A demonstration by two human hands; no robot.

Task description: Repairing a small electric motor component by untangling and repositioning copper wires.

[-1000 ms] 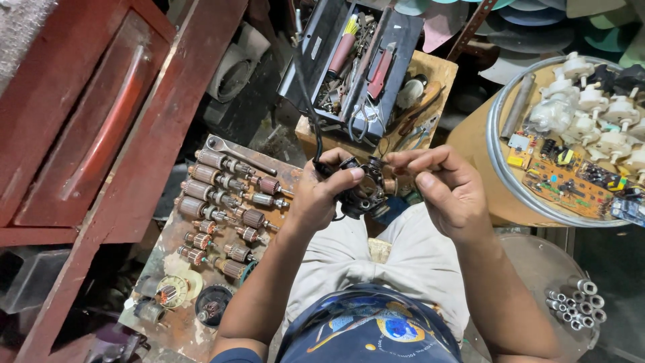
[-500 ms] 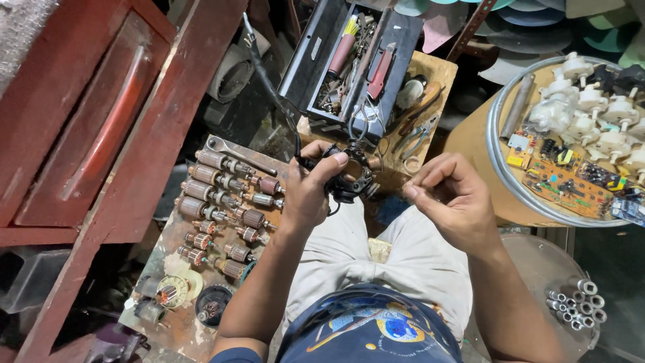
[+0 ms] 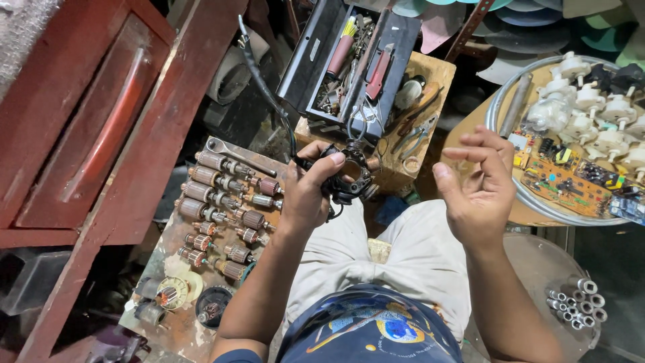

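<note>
While the left hand clasps a black corded motor part above the lap, the right hand hovers open and empty beside it (work looks mid-way), near rows of armatures.

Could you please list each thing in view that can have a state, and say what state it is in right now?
Left hand: closed around the black part.
Black part: held up over the lap, its cable trailing away.
Right hand: open, empty, fingers spread.
Toolbox: lid open, tools inside.
Motor rotors: lying in rows on the board.
Round tray: loaded with circuit boards and white parts.
</note>
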